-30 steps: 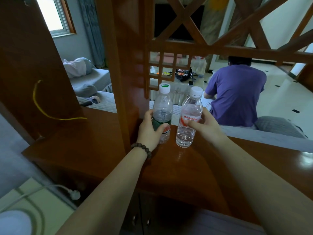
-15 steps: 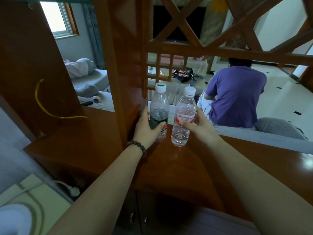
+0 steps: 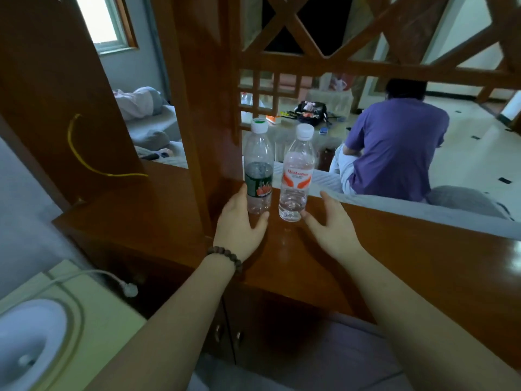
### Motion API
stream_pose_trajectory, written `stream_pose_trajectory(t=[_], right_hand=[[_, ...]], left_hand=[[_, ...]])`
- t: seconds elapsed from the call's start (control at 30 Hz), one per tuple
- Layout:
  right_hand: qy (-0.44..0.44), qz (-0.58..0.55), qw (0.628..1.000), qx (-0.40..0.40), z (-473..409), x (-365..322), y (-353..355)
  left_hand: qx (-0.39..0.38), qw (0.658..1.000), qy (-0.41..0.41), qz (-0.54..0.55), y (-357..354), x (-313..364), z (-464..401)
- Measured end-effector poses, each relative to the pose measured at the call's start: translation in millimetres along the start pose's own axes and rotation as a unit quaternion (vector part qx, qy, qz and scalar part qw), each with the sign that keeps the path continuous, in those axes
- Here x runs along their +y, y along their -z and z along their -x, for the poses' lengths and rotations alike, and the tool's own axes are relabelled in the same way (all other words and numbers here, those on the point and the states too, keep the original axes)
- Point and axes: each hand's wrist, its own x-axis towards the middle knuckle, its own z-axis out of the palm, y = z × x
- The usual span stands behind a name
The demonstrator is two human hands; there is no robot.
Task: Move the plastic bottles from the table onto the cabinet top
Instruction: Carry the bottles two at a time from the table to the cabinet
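Note:
Two clear plastic bottles stand upright side by side on the brown wooden cabinet top [image 3: 394, 249]. The left bottle [image 3: 258, 167] has a dark green label and a green-and-white cap. The right bottle [image 3: 297, 173] carries a white and red label and a white cap. My left hand [image 3: 239, 224], with a bead bracelet on the wrist, lies just below the green-label bottle with relaxed fingers around its base, barely touching it. My right hand [image 3: 332, 224] is spread open beside the base of the red-label bottle, apart from it.
A wooden post and lattice screen [image 3: 220, 108] rise from the cabinet top just left of and behind the bottles. A person in a purple shirt [image 3: 394, 148] sits beyond. A white appliance [image 3: 31, 342] with a cord and plug is at lower left. Cabinet doors [image 3: 225, 334] are below.
Both hands gripped the bottles one second ago; now the bottles stand on the cabinet top and both hands have let go and drawn back a little.

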Motion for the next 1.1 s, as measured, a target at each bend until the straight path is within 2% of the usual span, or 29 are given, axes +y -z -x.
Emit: stream_pose_trajectory(t=[0.17, 0.33, 0.6, 0.87, 1.1], right_hand=[[0.008, 0.083, 0.995, 0.059, 43.0, 0.0, 6.1], [-0.034, 0.154, 0.983, 0.095, 90.6, 9.0, 11.8], [-0.156, 0.188, 0.951, 0.189, 207.9, 36.3, 29.3], [-0.335, 0.212, 0.871, 0.292, 360.6, 71.4, 60.7], [-0.496, 0.209, 0.760, 0.364, 517.2, 76.5, 85.6]], left_hand=[[-0.017, 0.992, -0.080, -0.093, -6.6, 1.8, 25.1], [-0.093, 0.978, -0.133, -0.132, -16.4, 11.8, 47.1], [-0.192, 0.947, -0.240, -0.090, -46.9, 45.3, 109.3], [-0.299, 0.877, -0.373, -0.034, -100.9, 120.8, 208.9], [-0.394, 0.775, -0.494, 0.017, -135.5, 193.2, 328.5]])
